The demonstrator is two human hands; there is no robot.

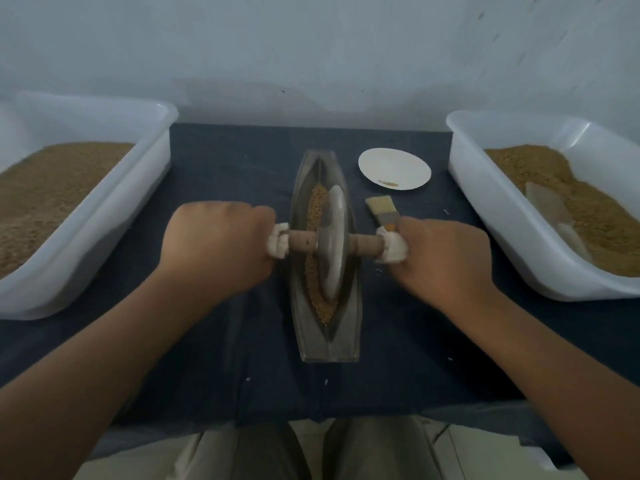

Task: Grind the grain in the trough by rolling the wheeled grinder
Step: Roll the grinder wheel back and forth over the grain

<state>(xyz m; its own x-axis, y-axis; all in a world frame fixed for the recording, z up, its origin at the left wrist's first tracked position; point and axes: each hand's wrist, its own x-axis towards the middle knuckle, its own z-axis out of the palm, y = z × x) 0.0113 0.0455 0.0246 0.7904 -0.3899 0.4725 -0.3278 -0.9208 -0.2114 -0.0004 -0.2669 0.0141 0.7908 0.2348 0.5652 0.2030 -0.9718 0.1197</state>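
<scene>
One trough (pixel 325 337), mid-counter, holding grain (pixel 313 271) and one wheeled grinder (pixel 330 244). Two tubs; one plate; one brush. Left hand (pixel 218 247) and right hand (pixel 446 258): fingers curled around cloth-wrapped axle ends, arms extended.

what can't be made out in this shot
Head view only:
Axle ends of the wheeled grinder: covered by white cloth and the grip of the left hand and right hand.
Grain under the wheel: hidden by it; how finely ground, too small to tell.
Brush handle: behind the right hand.
Left tub and right tub: cut off by the frame edges.
Specks on the plate: too small to identify.
</scene>
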